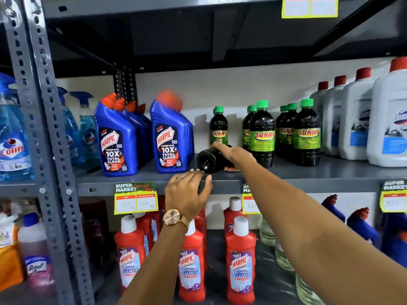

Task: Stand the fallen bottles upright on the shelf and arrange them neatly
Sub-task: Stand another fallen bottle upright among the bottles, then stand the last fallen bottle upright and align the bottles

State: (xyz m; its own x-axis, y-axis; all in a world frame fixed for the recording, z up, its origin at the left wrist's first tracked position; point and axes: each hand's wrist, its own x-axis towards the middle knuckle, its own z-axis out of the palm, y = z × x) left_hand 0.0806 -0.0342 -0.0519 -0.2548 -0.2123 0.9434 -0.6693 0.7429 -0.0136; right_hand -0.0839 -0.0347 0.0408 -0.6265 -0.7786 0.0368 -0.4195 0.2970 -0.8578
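A dark Sunny bottle (208,160) lies on its side on the grey middle shelf (330,170), its base toward me. My right hand (231,154) wraps over its body and grips it. My left hand (187,190), with a ring and a watch, rests on the shelf's front edge just below the bottle's base, fingers spread, holding nothing. One upright Sunny bottle (218,126) with a green cap stands behind the fallen one. More upright Sunny bottles (262,133) stand in rows to the right.
Blue Harpic bottles (170,137) stand left of the fallen bottle, white red-capped bottles (389,119) at far right. Red Harpic bathroom cleaners (241,260) fill the shelf below. A perforated grey upright (44,128) and blue Colin sprays (13,137) are at left. Price tags (136,198) hang on the edge.
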